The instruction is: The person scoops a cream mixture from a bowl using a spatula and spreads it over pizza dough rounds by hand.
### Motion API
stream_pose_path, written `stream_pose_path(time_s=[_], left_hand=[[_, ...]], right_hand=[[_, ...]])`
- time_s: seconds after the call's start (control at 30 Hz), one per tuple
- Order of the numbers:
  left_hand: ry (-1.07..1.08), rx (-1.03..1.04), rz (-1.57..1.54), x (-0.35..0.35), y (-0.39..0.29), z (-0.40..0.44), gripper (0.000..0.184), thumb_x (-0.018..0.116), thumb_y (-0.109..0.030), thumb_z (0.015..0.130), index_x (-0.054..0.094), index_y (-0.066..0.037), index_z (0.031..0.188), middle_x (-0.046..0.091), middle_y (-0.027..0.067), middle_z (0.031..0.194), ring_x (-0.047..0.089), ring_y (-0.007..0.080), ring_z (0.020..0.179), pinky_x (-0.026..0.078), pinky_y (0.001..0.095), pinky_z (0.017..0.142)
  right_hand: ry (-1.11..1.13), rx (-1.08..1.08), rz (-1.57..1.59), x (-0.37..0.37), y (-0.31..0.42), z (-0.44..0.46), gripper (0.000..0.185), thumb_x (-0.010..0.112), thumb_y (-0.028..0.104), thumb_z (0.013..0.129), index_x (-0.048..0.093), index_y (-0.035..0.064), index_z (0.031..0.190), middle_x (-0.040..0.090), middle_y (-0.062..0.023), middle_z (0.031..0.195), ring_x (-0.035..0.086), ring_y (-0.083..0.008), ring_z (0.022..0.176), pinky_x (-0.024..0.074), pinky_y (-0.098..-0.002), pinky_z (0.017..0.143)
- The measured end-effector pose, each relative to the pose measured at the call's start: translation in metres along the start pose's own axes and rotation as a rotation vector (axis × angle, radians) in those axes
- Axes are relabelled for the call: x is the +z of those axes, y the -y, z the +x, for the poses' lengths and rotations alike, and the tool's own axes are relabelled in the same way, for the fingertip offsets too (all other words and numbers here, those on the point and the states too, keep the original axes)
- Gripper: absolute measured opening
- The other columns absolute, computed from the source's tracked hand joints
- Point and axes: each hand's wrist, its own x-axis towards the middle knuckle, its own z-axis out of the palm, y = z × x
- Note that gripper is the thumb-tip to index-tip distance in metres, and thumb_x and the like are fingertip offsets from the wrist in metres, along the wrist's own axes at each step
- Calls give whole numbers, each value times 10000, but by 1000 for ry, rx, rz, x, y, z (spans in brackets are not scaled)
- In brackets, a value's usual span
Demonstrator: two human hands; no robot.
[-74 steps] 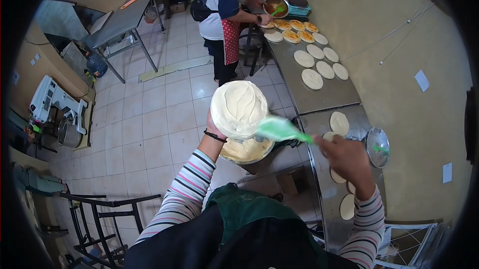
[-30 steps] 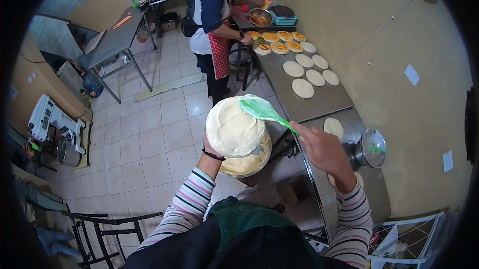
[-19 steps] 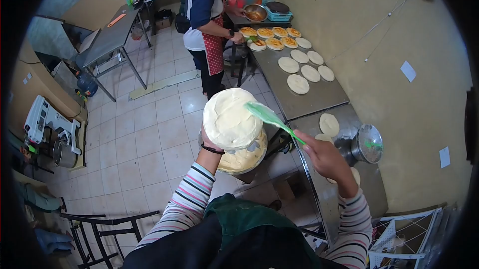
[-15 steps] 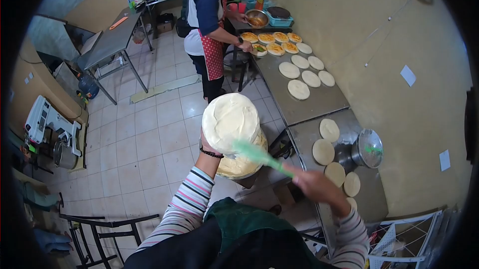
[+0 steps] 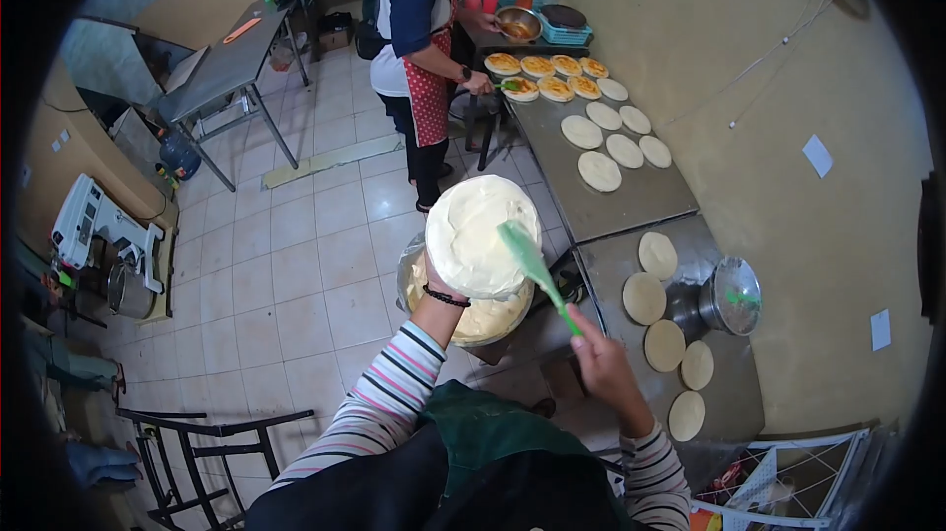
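Note:
My left hand (image 5: 439, 280) is mostly hidden beneath a round cake layer (image 5: 463, 235) coated in pale cream, supporting it from below. In my right hand (image 5: 603, 364) is the handle of a green spatula (image 5: 535, 270); its blade rests on the cream at the cake's right side. Under the cake stands a large bowl (image 5: 405, 280) holding pale yellow cream (image 5: 493, 321). Closest to my right hand on the metal table (image 5: 616, 304) lie several plain round layers (image 5: 664, 346).
A metal bowl (image 5: 731, 295) with something green inside sits on the right table. Beyond it, a co-worker (image 5: 414, 48) in a red dotted apron spreads orange topping on rounds (image 5: 555, 89). A black metal frame (image 5: 217, 452) is at lower left, a white rack (image 5: 788, 482) at lower right.
The cake has shifted right in view, showing more of the bowl's left side. My right hand has moved slightly down, and the spatula blade has moved up and right across the cream.

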Motion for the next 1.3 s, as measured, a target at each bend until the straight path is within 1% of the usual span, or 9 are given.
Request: stream_pose_path(time_s=[0.13, 0.27, 0.47, 0.6, 0.67, 0.8, 0.87, 1.0, 1.3], left_hand=[[-25, -76, 17, 22, -2, -13, 483, 358, -378, 886, 411, -53, 1239, 461, 151, 1232, 468, 310, 1098, 364, 435, 949], [102, -200, -118, -5, 9, -7, 499, 357, -405, 882, 376, -95, 1272, 453, 132, 1244, 453, 302, 1122, 373, 459, 940], [72, -211, -98, -10, 13, -3, 549, 373, -457, 860, 388, -86, 1265, 443, 137, 1255, 450, 311, 1123, 351, 461, 953], [111, -275, -281, -20, 14, -4, 559, 350, -478, 866, 406, -79, 1252, 457, 140, 1242, 459, 320, 1112, 351, 468, 949], [127, -282, -254, -17, 13, 3, 546, 350, -462, 869, 403, -78, 1253, 455, 141, 1244, 459, 319, 1114, 355, 465, 948], [132, -305, -127, -12, 3, 0, 496, 352, -395, 881, 395, -74, 1257, 443, 146, 1253, 458, 314, 1120, 372, 454, 945], [121, -328, -95, -5, 2, -6, 485, 352, -379, 885, 392, -73, 1258, 440, 147, 1255, 457, 313, 1122, 376, 451, 944], [78, -429, -131, 7, 7, -7, 535, 350, -462, 877, 419, -76, 1242, 465, 136, 1236, 470, 320, 1101, 358, 446, 949], [118, -597, -208, 5, 34, -13, 532, 336, -470, 884, 422, -90, 1245, 467, 124, 1238, 477, 296, 1098, 367, 426, 944]], right_hand=[[207, -197, 14, 19, 0, -11, 380, 460, 61, 834, 443, 3, 1209, 542, -225, 1078, 609, -280, 879, 470, -296, 715], [-57, -54, 41, 0, 12, 27, 357, 423, 49, 851, 446, 2, 1204, 553, -229, 1046, 618, -289, 780, 474, -320, 688], [285, -331, 85, 35, 17, 11, 383, 457, 59, 847, 431, 30, 1228, 535, -216, 1104, 576, -305, 955, 446, -335, 801], [-22, -65, 36, 19, 16, 31, 375, 463, 75, 850, 433, 15, 1220, 552, -221, 1071, 589, -272, 939, 454, -306, 767], [143, -151, 52, 35, 3, 22, 416, 470, 58, 845, 414, 47, 1257, 615, -92, 834, 459, -73, 599, 415, -214, 583], [239, -292, 190, 15, 3, 19, 415, 492, 114, 852, 417, 52, 1255, 618, -119, 959, 572, -150, 748, 443, -273, 714], [248, 256, 555, -28, 4, 27, 453, 450, 171, 883, 329, 100, 1313, 496, 11, 670, 407, -32, 490, 373, -166, 454], [224, 471, 711, -52, 2, 54, 429, 414, 199, 905, 300, 177, 1318, 351, 45, 574, 291, -33, 399, 274, -179, 343], [408, 345, 438, -37, 19, 63, 428, 382, 199, 917, 290, 140, 1330, 343, 42, 590, 301, -24, 439, 269, -159, 376]])
